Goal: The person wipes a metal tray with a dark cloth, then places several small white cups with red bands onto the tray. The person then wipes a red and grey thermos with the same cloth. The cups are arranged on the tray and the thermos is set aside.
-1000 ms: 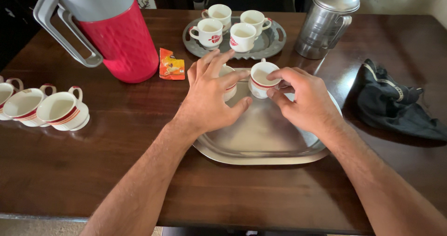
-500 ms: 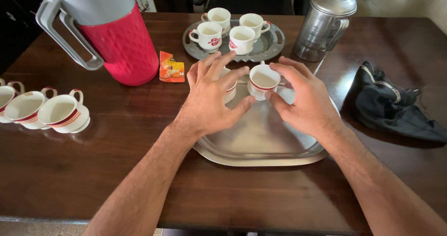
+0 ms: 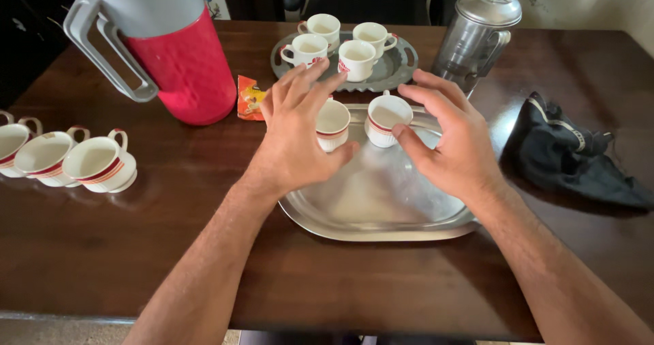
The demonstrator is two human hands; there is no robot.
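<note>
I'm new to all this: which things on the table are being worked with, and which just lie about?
In hand:
left hand, open, beside the left cup
right hand, open, by the right cup
steel tray

Lying about:
red flask
steel jug
dark cloth
orange packet

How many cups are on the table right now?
9: two on the big steel tray between the hands, at and; four on the round tray behind; three lying along the left edge, the leftmost partly cut off.

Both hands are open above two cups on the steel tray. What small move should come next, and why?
Probably draw both hands back. The left hand and right hand are open and hold nothing, and both cups stand upright side by side on the tray.
</note>
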